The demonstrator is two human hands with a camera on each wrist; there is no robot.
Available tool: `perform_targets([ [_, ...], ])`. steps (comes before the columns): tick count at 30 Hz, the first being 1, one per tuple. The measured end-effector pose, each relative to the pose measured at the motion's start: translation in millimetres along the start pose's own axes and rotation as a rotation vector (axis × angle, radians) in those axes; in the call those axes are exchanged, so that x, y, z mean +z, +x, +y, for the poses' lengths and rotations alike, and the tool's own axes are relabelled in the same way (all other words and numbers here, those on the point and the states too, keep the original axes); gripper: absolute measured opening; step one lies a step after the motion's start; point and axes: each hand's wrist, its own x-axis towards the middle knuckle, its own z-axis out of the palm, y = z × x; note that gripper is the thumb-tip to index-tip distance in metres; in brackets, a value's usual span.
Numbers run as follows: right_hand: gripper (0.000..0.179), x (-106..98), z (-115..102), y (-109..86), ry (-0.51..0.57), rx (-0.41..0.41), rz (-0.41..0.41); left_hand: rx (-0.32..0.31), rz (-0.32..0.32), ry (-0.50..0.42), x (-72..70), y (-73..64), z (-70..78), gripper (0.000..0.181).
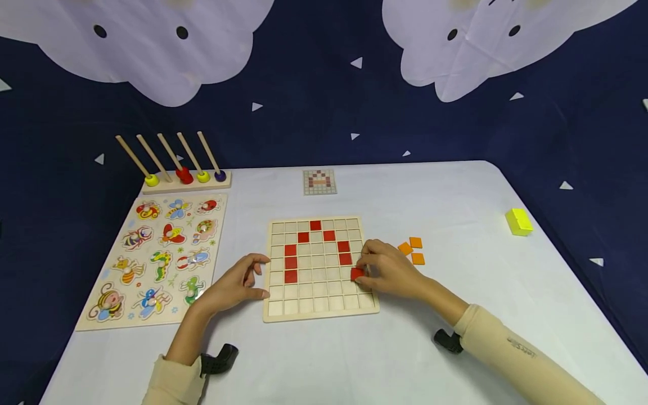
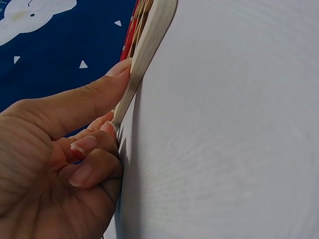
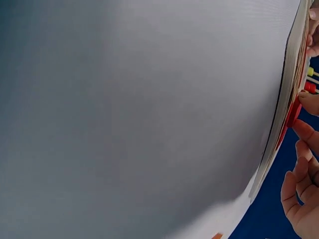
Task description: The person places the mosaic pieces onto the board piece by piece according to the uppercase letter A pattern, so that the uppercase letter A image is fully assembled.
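Note:
A wooden grid board [image 1: 321,317] lies in the middle of the table, with several red square tiles [image 1: 291,262] in its cells. My right hand [image 1: 392,270] is over the board's right side and pinches a red tile [image 1: 356,274] between thumb and finger. In the right wrist view that red tile [image 3: 294,112] is tilted at the board's surface. On the opposite side, my left hand [image 1: 235,284] touches the board's left edge with thumb and index finger spread apart. The left wrist view shows the thumb against the board's edge [image 2: 144,55], the other fingers bent below.
Several orange tiles [image 1: 418,259] lie right of the board. Behind it is a small pattern card [image 1: 320,182]. An insect puzzle board [image 1: 172,230] and a peg stand [image 1: 187,185] with coloured beads occupy the left. A yellow block [image 1: 518,221] sits near the right edge.

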Motion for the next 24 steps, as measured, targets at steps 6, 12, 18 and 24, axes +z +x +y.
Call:
perform_targets([
  [6,0.019,6.2,-2.9,10.7,-0.012,-0.023,0.002,0.007,0.003,0.008,-0.1,0.8,-2.2,0.069],
  [12,0.014,7.9,-3.1,16.3,0.041,0.013,-0.035,0.008,0.006,0.014,-0.7,0.8,0.1,0.069],
  [18,0.013,8.6,-6.1,20.8,0.106,0.071,-0.078,0.013,0.007,0.019,-1.3,1.0,1.2,0.069],
  [24,0.022,-0.8,-4.7,13.4,0.066,0.097,-0.09,0.009,0.005,0.011,-0.5,0.8,-0.4,0.069],
])
